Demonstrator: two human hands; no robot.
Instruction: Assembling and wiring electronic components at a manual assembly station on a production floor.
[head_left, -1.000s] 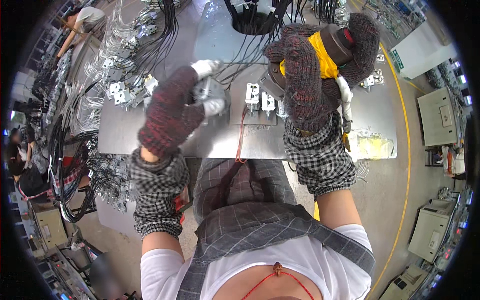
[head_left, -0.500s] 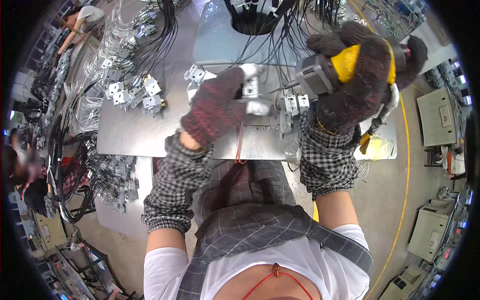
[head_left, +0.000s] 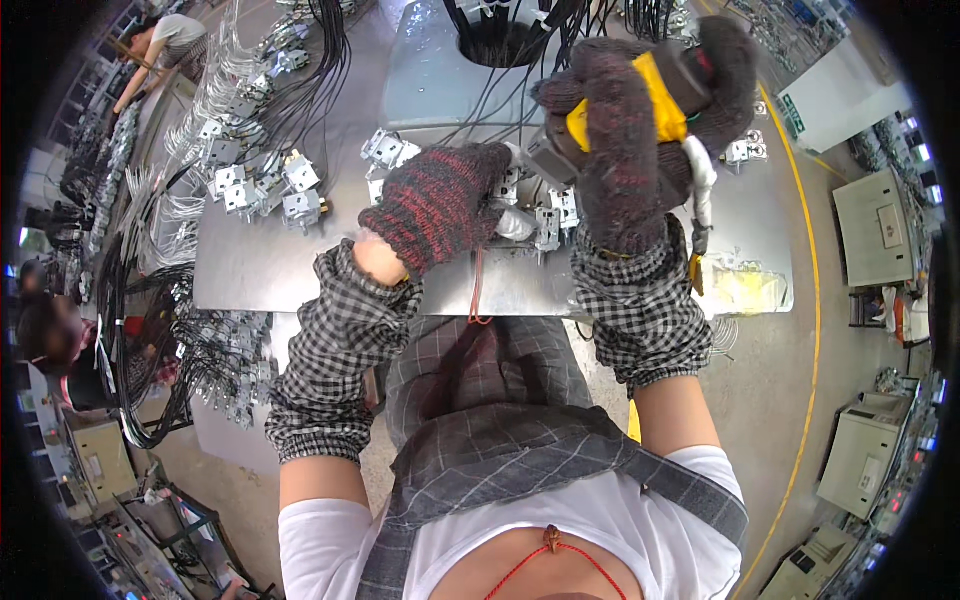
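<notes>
Metal part (head_left: 510, 186) pinched by the left hand (head_left: 440, 208), power tool (head_left: 663, 95) gripped by the right hand (head_left: 622, 165)

At the far left, a co-worker (head_left: 172, 45) is seen bent over a bench. Nearer, black cables (head_left: 118, 310) are draped in a thick loop beside the steel table (head_left: 250, 275), and metal pieces (head_left: 240, 375) are bunched below its left edge. On the table, silvery boxes (head_left: 265, 190) are heaped, with white wires (head_left: 175, 195) spread beside them. Two loose metal pieces (head_left: 388, 150) are partly covered by the left hand, which is clad in a dark red and black knitted glove with white fingertips. The metal part is held between its thumb and forefinger, near the middle of the table; much of it is hidden. Behind, a pale blue box (head_left: 420, 85) is filled at its round opening with dark cables (head_left: 498, 45). Below the left hand, a reddish cord (head_left: 478, 290) is hung over the table's front edge.

Just right of the thumb, small metal blocks (head_left: 555, 215) are lined up. The power tool, wrapped in yellow, is clasped in the right hand's curled, gloved fingers above the table; its grey front end is pointed toward the metal part, but whether they touch cannot be told. Further right, small metal fittings (head_left: 745, 150) are laid near the table edge, and a yellow line (head_left: 816, 260) is marked on the floor.
</notes>
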